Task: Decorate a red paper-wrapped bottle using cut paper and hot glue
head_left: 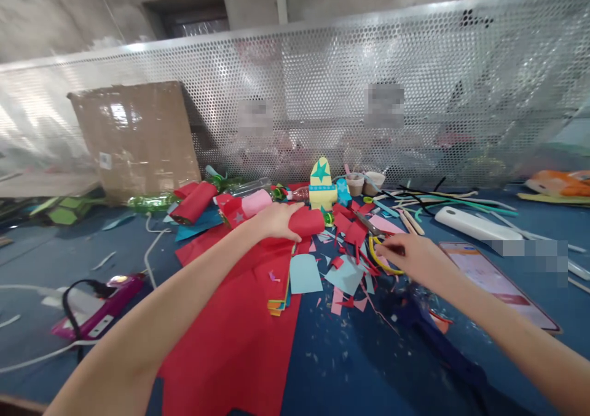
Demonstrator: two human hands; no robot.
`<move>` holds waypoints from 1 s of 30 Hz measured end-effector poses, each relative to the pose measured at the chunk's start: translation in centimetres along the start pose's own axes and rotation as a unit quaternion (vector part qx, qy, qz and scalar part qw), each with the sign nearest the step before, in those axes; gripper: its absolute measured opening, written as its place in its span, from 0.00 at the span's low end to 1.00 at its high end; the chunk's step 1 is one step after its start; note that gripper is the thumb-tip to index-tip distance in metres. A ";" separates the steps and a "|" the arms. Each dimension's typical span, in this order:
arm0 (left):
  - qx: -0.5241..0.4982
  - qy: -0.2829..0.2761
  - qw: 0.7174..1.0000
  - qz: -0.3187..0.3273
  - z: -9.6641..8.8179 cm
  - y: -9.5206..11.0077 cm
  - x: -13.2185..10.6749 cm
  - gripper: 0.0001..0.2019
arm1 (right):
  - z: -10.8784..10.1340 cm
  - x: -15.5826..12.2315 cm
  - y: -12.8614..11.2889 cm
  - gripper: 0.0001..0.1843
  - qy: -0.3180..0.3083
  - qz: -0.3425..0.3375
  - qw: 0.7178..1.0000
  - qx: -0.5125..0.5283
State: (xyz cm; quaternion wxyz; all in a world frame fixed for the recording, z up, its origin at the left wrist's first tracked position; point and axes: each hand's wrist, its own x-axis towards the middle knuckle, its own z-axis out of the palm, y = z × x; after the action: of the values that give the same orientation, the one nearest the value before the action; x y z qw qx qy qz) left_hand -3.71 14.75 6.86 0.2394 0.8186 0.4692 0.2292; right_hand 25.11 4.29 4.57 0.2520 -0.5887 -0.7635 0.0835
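And the left hand point(276, 220) is wrapped around the red roll point(308, 221), left of the yellow-handled scissors point(367, 224), where the right hand point(402, 251) curls, pinch unclear: best steady that roll lightly, scissors pointing clear!

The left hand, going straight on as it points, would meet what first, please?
The left hand would first meet the red roll at its fingers; past that, perhaps the red scraps, though depth is unclear.
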 end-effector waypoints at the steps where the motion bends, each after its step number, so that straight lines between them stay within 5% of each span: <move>1: -0.002 -0.007 1.000 -0.010 -0.1 -0.6 0.0 0.41 | 0.2 0.2 -0.3 0.18 0.001 -0.003 1.000 0.008; 6: -0.080 -0.003 0.996 -0.037 -0.3 -1.2 -0.3 0.38 | 1.3 1.2 -1.8 0.11 0.017 0.000 0.997 0.081; 11: -0.261 0.004 0.961 -0.087 -1.2 1.7 -1.0 0.24 | 2.3 1.8 -4.0 0.15 -0.010 0.032 0.970 0.241; 15: -0.361 0.013 0.927 -0.097 0.2 4.6 -1.6 0.24 | 2.6 2.6 -6.3 0.22 -0.042 0.075 0.916 0.391; 20: -0.520 -0.078 0.834 -0.165 2.5 7.0 -2.5 0.20 | 0.7 5.1 -7.3 0.36 -0.001 0.103 0.857 0.504; 25: -0.522 -0.150 0.819 -0.185 3.5 7.6 -3.6 0.21 | -1.5 6.5 -6.4 0.28 0.023 0.152 0.773 0.615; 30: -0.532 -0.178 0.803 -0.203 3.6 7.7 -4.0 0.18 | -1.9 6.6 -5.5 0.21 0.010 0.173 0.767 0.618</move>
State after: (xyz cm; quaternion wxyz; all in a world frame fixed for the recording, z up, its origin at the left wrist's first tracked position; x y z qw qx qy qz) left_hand 1.69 7.14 8.07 0.7572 0.4755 0.3785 0.2393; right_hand 20.15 8.60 10.41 0.5502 -0.4290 -0.4292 0.5736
